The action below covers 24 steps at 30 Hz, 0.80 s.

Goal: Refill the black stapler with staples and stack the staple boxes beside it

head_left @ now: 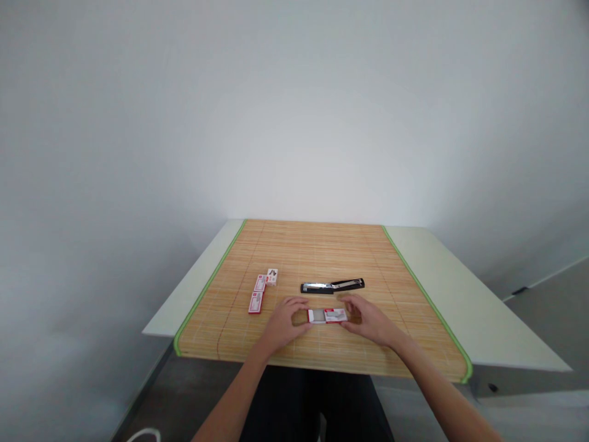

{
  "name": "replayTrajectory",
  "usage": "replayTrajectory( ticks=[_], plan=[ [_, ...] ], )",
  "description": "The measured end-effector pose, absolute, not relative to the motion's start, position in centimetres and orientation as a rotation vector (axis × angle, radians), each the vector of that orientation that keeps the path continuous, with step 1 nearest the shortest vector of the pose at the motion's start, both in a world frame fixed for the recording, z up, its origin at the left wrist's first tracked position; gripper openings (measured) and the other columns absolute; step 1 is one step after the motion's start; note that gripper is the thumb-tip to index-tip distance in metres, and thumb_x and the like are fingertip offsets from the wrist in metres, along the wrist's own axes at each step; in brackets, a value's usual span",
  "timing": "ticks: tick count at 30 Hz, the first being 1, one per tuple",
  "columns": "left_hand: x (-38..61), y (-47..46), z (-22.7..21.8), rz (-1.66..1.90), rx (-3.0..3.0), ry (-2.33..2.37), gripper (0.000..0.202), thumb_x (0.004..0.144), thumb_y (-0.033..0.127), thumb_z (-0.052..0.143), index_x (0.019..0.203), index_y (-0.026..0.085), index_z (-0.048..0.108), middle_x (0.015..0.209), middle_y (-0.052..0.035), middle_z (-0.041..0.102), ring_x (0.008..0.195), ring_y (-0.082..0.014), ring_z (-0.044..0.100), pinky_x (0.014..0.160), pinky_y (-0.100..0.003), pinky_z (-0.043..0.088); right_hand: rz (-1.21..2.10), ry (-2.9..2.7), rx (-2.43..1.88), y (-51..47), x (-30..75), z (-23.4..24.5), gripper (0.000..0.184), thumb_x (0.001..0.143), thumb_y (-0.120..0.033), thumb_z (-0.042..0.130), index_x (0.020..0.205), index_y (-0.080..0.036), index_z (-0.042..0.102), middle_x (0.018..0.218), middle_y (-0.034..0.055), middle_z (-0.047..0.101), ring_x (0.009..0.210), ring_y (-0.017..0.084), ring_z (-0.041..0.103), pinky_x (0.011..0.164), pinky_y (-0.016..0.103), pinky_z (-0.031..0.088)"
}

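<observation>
A small red-and-white staple box (335,315) lies near the front of the bamboo mat, partly slid open. Grey staples (318,315) show in its tray on the left side. My left hand (286,320) is at the tray's left end, thumb and fingers apart around it. Around the right end, my right hand (368,318) has its thumb at the near edge and fingers at the far edge of the box. Just beyond both hands rests a black stapler (317,288), spread open nearly flat with its metal channel showing.
Left of my hands lie more staple boxes: one near box (256,302), one behind it (260,283) and a white box with a dark picture (272,276). The green-edged bamboo mat (313,245) covers the middle of a white table (460,288), against a pale wall.
</observation>
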<state>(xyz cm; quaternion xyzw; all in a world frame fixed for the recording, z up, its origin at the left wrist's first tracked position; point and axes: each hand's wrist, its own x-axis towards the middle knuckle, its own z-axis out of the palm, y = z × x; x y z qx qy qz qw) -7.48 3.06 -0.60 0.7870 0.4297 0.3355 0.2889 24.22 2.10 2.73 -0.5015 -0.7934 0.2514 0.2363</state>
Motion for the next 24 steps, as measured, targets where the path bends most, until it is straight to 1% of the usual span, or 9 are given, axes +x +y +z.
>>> replayTrajectory(
  ticks=[1,2,4,6,12,17,20,22,24],
  plan=[
    [-7.5,3.1,-0.7,0.898,2.097,1.14,0.04,0.079,0.034,0.082,0.117,0.033,0.073,0.136,-0.0028,0.066,0.129,-0.0263,0.056,0.114,-0.046,0.041,0.724,-2.174,-1.38,2.1,24.7,2.5,0.049,0.082,-0.037,0.073,0.128,-0.025,0.061,0.1,0.004,0.066,0.087,0.022,0.063,0.078,0.034,0.052],
    [-7.6,3.2,-0.7,0.898,2.093,1.136,0.038,0.079,0.033,0.082,0.116,0.032,0.073,0.136,-0.0028,0.066,0.129,-0.0261,0.056,0.114,-0.046,0.041,0.755,-2.178,-1.382,2.1,25.2,2.3,0.046,0.082,-0.037,0.073,0.125,-0.025,0.063,0.098,0.0035,0.066,0.084,0.021,0.062,0.076,0.033,0.052],
    [-7.6,3.2,-0.8,0.892,2.086,1.136,0.035,0.08,0.033,0.081,0.114,0.033,0.074,0.135,-0.0021,0.067,0.129,-0.0257,0.057,0.113,-0.046,0.042,0.795,-2.182,-1.38,2.2,25.8,2.0,0.031,0.085,-0.036,0.069,0.115,-0.025,0.069,0.093,0.0028,0.065,0.079,0.019,0.061,0.072,0.032,0.05],
    [-7.5,3.3,-0.8,0.882,2.086,1.146,0.033,0.08,0.034,0.081,0.113,0.033,0.075,0.135,-0.0011,0.067,0.129,-0.0255,0.056,0.113,-0.046,0.041,0.812,-2.176,-1.374,2.2,25.9,1.7,0.024,0.087,-0.035,0.067,0.109,-0.025,0.071,0.092,0.0026,0.065,0.077,0.019,0.06,0.07,0.031,0.049],
    [-6.9,3.5,-0.6,0.849,2.112,1.189,0.034,0.079,0.041,0.083,0.112,0.035,0.077,0.135,-0.0003,0.067,0.129,-0.0271,0.055,0.113,-0.046,0.04,0.801,-2.178,-1.341,2.2,23.7,1.5,0.024,0.085,-0.032,0.068,0.108,-0.025,0.071,0.09,0.0017,0.064,0.076,0.018,0.059,0.069,0.03,0.048],
    [-6.7,3.5,-0.4,0.821,2.124,1.206,0.036,0.078,0.043,0.084,0.113,0.036,0.077,0.136,0.0004,0.067,0.128,-0.0276,0.055,0.113,-0.046,0.039,0.752,-2.184,-1.312,2.1,21.9,1.5,0.026,0.084,-0.024,0.068,0.11,-0.025,0.069,0.093,0.0022,0.065,0.079,0.018,0.059,0.072,0.03,0.047],
    [-6.7,3.5,-0.3,0.814,2.124,1.213,0.036,0.077,0.044,0.084,0.112,0.036,0.078,0.136,0.0005,0.067,0.128,-0.0274,0.055,0.112,-0.045,0.039,0.755,-2.178,-1.322,2.1,21.9,1.2,0.026,0.084,-0.024,0.068,0.111,-0.024,0.069,0.094,0.0026,0.065,0.079,0.018,0.059,0.072,0.03,0.048],
    [-6.7,3.4,-0.2,0.816,2.128,1.208,0.037,0.077,0.044,0.085,0.113,0.036,0.077,0.136,0.0002,0.067,0.128,-0.0274,0.055,0.112,-0.045,0.038,0.762,-2.165,-1.331,2.1,22.0,1.2,0.031,0.084,-0.027,0.069,0.115,-0.024,0.068,0.095,0.0031,0.065,0.079,0.019,0.06,0.073,0.031,0.049],
    [-6.7,3.3,-0.1,0.839,2.121,1.196,0.042,0.076,0.045,0.086,0.116,0.035,0.076,0.136,-0.0008,0.067,0.128,-0.0277,0.055,0.112,-0.046,0.039,0.744,-2.13,-1.331,2.0,22.1,1.4,0.042,0.084,-0.032,0.072,0.124,-0.025,0.065,0.098,0.0038,0.065,0.082,0.02,0.061,0.076,0.033,0.05]
  ],
)
